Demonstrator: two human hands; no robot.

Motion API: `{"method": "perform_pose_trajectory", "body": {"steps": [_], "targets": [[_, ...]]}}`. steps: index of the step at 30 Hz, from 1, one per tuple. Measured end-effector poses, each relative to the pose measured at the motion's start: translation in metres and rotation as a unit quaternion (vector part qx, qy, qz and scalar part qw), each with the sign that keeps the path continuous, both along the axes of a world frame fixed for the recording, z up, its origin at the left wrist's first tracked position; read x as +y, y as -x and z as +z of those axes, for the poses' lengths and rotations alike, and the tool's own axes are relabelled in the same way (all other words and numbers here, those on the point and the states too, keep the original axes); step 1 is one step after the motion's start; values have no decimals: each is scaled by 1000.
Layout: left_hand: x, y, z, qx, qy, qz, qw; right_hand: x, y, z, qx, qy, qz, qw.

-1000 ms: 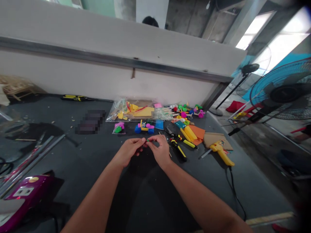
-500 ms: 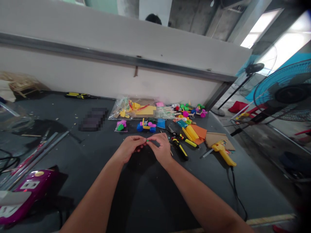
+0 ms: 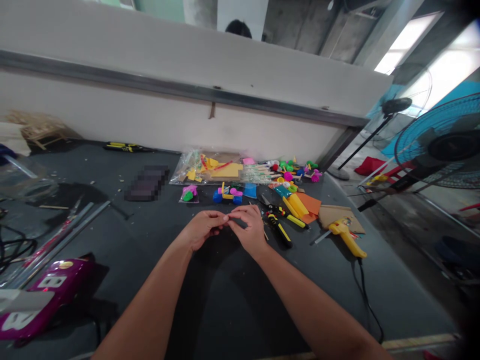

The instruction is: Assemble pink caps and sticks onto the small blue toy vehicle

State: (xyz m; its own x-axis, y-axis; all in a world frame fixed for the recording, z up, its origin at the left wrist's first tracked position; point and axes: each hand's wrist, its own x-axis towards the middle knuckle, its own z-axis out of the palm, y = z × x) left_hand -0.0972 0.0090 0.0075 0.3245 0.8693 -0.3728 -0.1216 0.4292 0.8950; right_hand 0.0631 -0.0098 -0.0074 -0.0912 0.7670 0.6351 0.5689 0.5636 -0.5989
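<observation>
Bare fingertips [image 3: 240, 212] of left hand [image 3: 204, 229] and right hand [image 3: 249, 231], pinched narrowly together above dark matte surface [image 3: 161, 235]; any held piece hidden, direction unseen.

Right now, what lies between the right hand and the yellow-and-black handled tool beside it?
A thin wooden stick lies between the right hand and the yellow-and-black handled tool, as the head view shows.

There are two hands [image 3: 204, 229], two electric fans [image 3: 446, 145], one yellow glue gun [image 3: 344, 237] and one clear plastic bag [image 3: 187, 170].
</observation>
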Motion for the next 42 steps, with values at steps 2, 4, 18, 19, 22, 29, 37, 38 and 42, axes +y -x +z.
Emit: {"method": "perform_pose_trajectory", "body": {"steps": [2, 4, 18, 19, 22, 29, 37, 38, 42], "targets": [[0, 0, 0, 2, -1, 1, 1000, 0, 0, -1, 0, -1, -11, 1000], [0, 0, 1, 4, 1, 4, 1000, 1, 0, -3, 1, 1, -20, 1000], [3, 3, -3, 62, -14, 13, 998, 0, 2, -3, -36, 10, -47, 998], [3, 3, -3, 65, -17, 13, 998, 0, 2, -3, -41, 7, -49, 998], [2, 3, -1, 75, -20, 13, 997, -1, 4, -3, -52, 2, -54, 997], [3, 5, -2, 81, -20, 18, 996, -1, 4, -2, -72, -10, -66, 995], [5, 7, -6, 86, -27, 6, 996, 1, 3, -5, -93, 1, -49, 994], [4, 8, -6, 86, -31, 0, 996, 1, 3, -5, -96, -1, -49, 994], [4, 8, -6, 84, -35, -4, 996, -1, 4, -3, -97, -2, -58, 994]]}}
